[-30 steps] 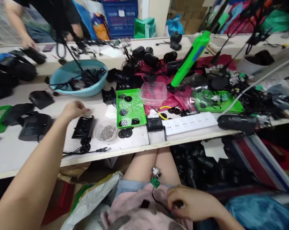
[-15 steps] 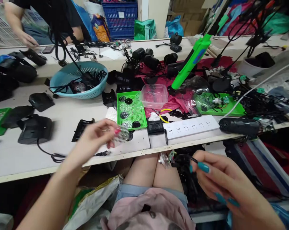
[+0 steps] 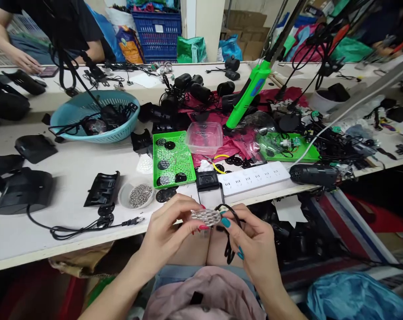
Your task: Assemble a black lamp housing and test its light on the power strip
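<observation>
My left hand [image 3: 170, 229] pinches a clear, round, honeycomb-patterned lens disc [image 3: 206, 217] between thumb and fingers. Close against its right edge, my right hand [image 3: 255, 235] is closed on a black cable [image 3: 228, 251], which loops over the fingers and hangs below them. A small pale part shows at the right fingertips, too covered to make out. Both hands are together above the lap, just off the table's front edge. On the table beyond them lie a green perforated tray [image 3: 190, 171] with clear and black discs, and a tub of small metal screws [image 3: 140, 195].
A white power strip [image 3: 255, 181] lies along the front edge. Above the table hangs a green electric screwdriver [image 3: 248, 95]. A blue basket [image 3: 124, 126] holds cables at the left, near a black housing [image 3: 23, 191]. Across the table sits another person [image 3: 24, 60].
My left hand has moved right and down with the lens disc, uncovering the screw tub. The right hand has come left with the cable, so both hands now meet over the lap.
</observation>
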{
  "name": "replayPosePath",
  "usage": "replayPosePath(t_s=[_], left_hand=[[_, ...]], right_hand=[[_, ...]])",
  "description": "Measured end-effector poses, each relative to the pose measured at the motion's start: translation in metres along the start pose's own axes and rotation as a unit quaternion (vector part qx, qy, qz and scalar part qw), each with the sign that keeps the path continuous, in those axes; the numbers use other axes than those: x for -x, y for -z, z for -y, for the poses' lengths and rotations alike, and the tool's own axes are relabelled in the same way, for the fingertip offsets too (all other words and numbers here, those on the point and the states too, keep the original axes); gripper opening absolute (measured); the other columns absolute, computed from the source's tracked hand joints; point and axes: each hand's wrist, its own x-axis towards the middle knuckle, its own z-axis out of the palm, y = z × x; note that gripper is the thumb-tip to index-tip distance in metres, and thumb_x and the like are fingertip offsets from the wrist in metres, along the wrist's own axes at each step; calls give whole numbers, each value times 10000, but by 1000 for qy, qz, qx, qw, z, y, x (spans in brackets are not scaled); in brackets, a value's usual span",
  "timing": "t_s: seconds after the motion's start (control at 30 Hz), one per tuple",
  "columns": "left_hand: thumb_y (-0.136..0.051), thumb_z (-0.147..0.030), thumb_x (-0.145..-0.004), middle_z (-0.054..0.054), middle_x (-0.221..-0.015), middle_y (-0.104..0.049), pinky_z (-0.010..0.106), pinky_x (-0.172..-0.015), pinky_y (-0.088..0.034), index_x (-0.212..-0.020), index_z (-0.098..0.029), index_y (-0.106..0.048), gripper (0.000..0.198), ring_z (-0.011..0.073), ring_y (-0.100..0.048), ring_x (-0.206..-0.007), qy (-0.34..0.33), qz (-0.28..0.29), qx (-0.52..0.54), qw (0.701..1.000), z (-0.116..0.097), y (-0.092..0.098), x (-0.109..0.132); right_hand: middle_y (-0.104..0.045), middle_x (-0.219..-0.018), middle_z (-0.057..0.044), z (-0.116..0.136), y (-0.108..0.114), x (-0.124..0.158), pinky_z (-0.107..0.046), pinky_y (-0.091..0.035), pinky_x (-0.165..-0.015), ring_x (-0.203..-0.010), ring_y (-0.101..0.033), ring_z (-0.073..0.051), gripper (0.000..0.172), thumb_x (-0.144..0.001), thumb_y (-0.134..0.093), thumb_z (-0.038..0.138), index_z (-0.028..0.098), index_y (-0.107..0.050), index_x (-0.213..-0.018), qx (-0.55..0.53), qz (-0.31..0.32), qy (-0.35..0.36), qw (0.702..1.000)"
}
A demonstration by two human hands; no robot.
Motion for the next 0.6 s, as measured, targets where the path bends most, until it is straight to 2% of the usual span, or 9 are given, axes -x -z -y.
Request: replayPosePath(t_s=[0.13, 0.3, 0.4, 0.5, 0.6], left_hand=[[-619, -11, -894, 69, -969, -648, 261, -771, -560, -1094, -195, -639, 273, 160, -638, -888, -143, 4, -96, 985, -2, 1, 3], [-576, 51, -880, 55, -933, -646, 241, -732, -563, -1053, -182, -634, 296, 145, -643, -846, -154, -6, -93, 984, -2, -2, 3], [-576, 75, -864, 68, -936, -645, 228, -724, -562, -1023, -147, -643, 281, 141, -647, -845, -179, -25, -120, 976, -1, -3, 3], [-571, 31, -893, 87, -985, -639, 236, -742, -572, -1013, -147, -660, 232, 151, -652, -886, -216, -22, -164, 962, 0, -6, 7], [-555, -17, -923, 88, -1034, -641, 259, -767, -589, -1030, -166, -678, 221, 167, -661, -934, -254, -12, -194, 947, 1, -11, 15]], right_hand=[[-561, -814, 2, -4, 1, 4, -157, -275, -366, -451, -341, -22, 145, -863, -790, 370, 234, -761, -902, 2, -2, -12, 1000], [-520, -709, 22, -8, 2, 5, -147, -253, -365, -429, -321, -19, 237, -824, -820, 413, 200, -742, -894, -30, -5, -52, 998], [-397, -573, 66, -3, 1, 7, -136, -224, -360, -415, -259, -23, 306, -802, -830, 459, 178, -719, -850, -77, 6, -96, 992], [-291, -510, 99, 2, -1, 7, -127, -207, -361, -419, -190, -26, 355, -767, -853, 483, 169, -690, -793, -125, 15, -140, 982], [-285, -504, 106, 3, -3, 7, -125, -199, -358, -421, -170, -21, 390, -704, -899, 476, 162, -677, -767, -131, 15, -164, 978]])
